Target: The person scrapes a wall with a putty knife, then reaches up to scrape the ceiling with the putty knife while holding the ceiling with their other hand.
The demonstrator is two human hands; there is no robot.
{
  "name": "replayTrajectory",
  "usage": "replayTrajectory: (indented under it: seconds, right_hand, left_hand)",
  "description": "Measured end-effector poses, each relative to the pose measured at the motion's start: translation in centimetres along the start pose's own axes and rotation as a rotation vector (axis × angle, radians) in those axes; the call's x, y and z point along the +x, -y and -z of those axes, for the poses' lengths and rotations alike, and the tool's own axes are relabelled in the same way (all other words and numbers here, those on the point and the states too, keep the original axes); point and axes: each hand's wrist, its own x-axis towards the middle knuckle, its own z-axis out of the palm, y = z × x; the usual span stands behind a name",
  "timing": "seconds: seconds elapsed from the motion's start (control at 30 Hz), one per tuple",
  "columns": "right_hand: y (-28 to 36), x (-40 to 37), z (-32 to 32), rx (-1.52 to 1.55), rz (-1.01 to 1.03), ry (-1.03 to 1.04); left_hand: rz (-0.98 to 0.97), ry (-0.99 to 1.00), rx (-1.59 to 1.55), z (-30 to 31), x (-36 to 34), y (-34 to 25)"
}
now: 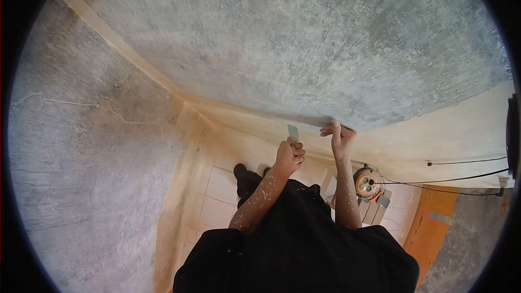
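My left hand [289, 155] is wrapped round the handle of a putty knife [293, 131], whose flat metal blade points up toward the wall. To its right, my right hand [343, 142] is raised at the lower edge of the grey, scraped wall [304, 49], with its fingers stretched out and its thumb up. Its fingertips overlap the line where the grey surface meets the pale lower band [412, 135]. White flecks dot both forearms.
A cable reel [368, 182] rests on a small wooden stool [372, 212] by my right arm. Dark cables [456, 178] run across to the right wall. Another grey wall [97, 146] meets this one in a corner at left. White tiles [218, 211] cover the floor.
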Motion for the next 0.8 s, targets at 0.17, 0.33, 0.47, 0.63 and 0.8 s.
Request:
replayTrajectory:
  seconds: [0.17, 0.33, 0.47, 0.63, 0.8]
  right_hand:
    - [-0.5, -0.6, 0.1, -0.031, 0.007, -0.008]
    - [-0.3, -0.1, -0.1, -0.120, 0.088, -0.055]
    - [-1.5, -0.3, -0.7, -0.113, 0.087, -0.067]
    - [-0.3, -0.5, -1.1, -0.019, 0.050, -0.085]
    - [-0.4, -0.4, -1.4, -0.010, 0.063, -0.114]
  left_hand:
    - [-0.164, -0.082, 0.233, -1.1, -6.2, -1.5]
    - [-1.053, -0.246, 1.161, -1.5, -12.0, -1.6]
    - [-1.694, -0.343, 1.428, -6.0, -15.8, -4.9]
    - [-2.024, -0.324, 1.207, -15.1, -20.6, -12.7]
    - [-1.755, -0.486, 1.190, -28.9, -36.0, -16.8]
